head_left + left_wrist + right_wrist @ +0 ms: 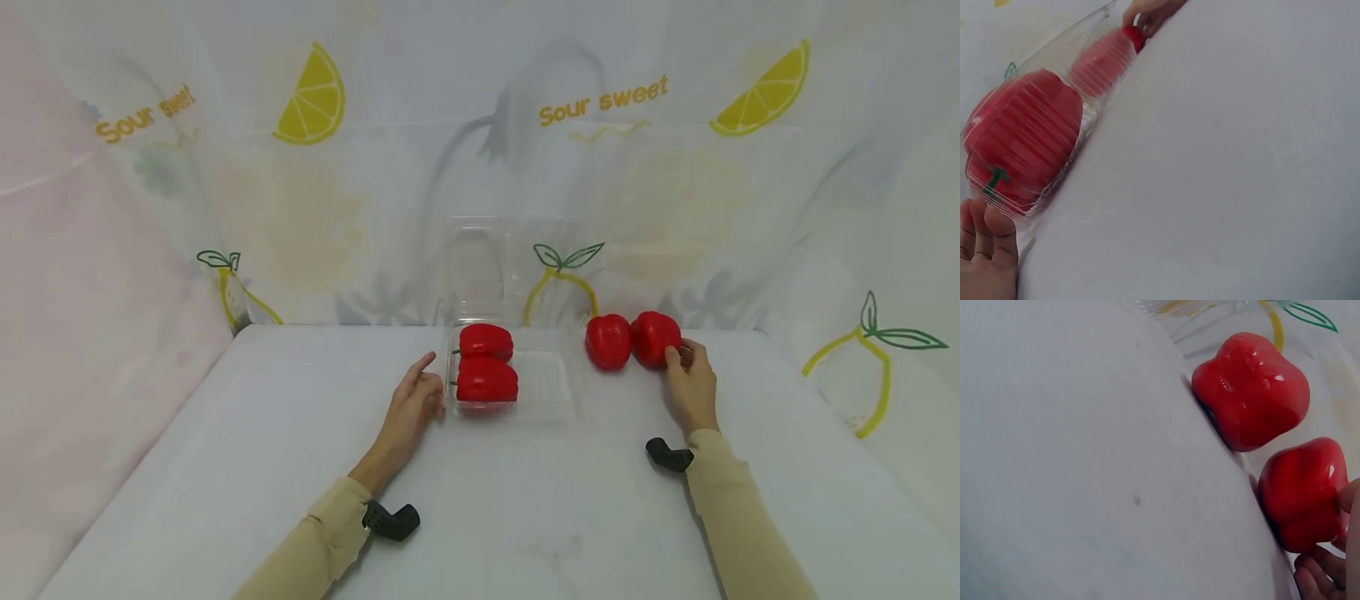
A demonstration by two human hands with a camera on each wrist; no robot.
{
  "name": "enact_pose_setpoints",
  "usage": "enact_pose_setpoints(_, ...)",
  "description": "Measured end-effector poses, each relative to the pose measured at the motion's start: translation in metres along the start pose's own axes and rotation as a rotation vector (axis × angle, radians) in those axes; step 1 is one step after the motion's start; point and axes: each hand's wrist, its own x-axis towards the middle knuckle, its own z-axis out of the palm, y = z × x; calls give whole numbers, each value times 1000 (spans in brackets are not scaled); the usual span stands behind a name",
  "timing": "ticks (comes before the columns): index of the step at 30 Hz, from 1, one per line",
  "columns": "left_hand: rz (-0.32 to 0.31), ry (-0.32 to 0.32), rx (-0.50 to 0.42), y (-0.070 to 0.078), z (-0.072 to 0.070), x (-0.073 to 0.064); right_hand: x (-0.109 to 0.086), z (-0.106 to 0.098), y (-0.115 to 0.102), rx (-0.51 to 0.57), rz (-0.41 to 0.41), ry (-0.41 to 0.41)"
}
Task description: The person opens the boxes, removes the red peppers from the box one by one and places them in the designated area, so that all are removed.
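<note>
A clear plastic clamshell container stands with its lid raised at the back. On its left side lie two red bell peppers, the rear one and the front one, stems pointing left. My left hand is at the container's left end, fingers loosely extended; its fingertips are at the plastic wall, and whether they touch it I cannot tell. Right of the container is a third red bell pepper. Beside it, my right hand grips a fourth pepper between thumb and fingers.
White cloth covers the table. Behind it hangs a pale curtain printed with lemons, close to the container lid and the peppers. A black wrist device sits on the left sleeve, another on the right.
</note>
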Motion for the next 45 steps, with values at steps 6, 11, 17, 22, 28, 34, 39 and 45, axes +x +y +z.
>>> enact_pose_setpoints(6,23,93,-24,2,3,22,5,-1,-3,90,33,84)
enact_pose_setpoints(11,-3,115,-47,0,4,37,4,-2,-2,144,87,151)
enact_pose_setpoints(17,-28,94,-39,-4,2,42,-3,2,-2,247,27,275)
enact_pose_setpoints(22,20,73,-17,-4,1,41,-6,7,-15,276,-154,308)
enact_pose_setpoints(28,47,53,-23,-4,3,41,-11,10,-44,195,-313,133)
enact_pose_setpoints(34,41,54,-25,-3,6,42,-18,13,-70,97,-374,-88)
enact_pose_setpoints(39,44,51,-24,-2,5,43,-26,23,-84,35,-471,-256)
enact_pose_setpoints(45,-1,26,-19,3,3,36,-45,38,-100,12,-543,-491)
